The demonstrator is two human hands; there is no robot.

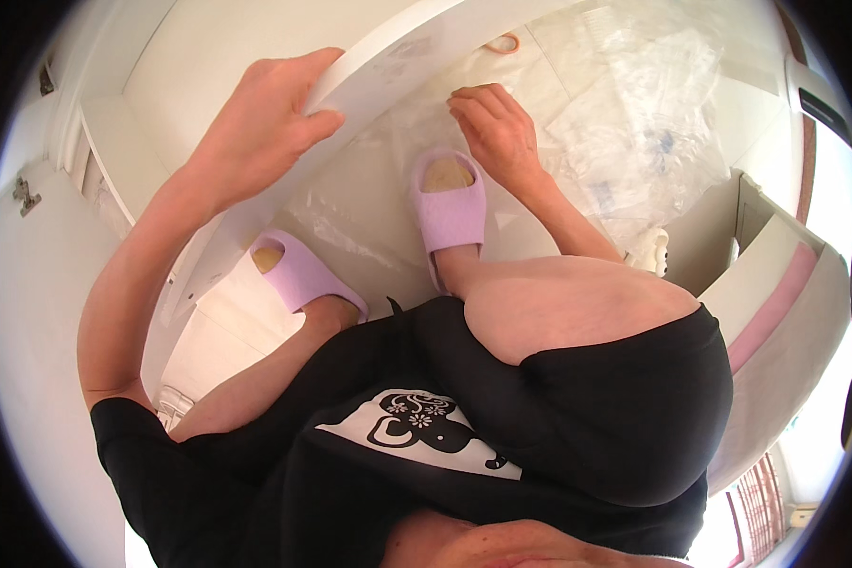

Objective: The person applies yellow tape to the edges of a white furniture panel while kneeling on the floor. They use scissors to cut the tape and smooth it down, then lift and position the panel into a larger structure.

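A white panel (pixel 388 71) stands on edge and slants across the upper left. My left hand (pixel 270 123) is closed on its top edge, the thumb on the near side and the fingers partly hidden behind it. My right hand (pixel 497 133) is held over the floor on the right of the panel, apart from it. Its fingers are loosely bent, and I see nothing in them. Below it lies a crumpled clear plastic sheet (pixel 634 133) spread on the floor.
My feet in lilac slippers (pixel 452 216) are on the plastic-covered floor. An orange loop (pixel 505 44) lies at the top. A white cabinet door with a metal hinge (pixel 26 196) is at the left. A pale fabric-sided box with a pink strip (pixel 776 308) stands at the right.
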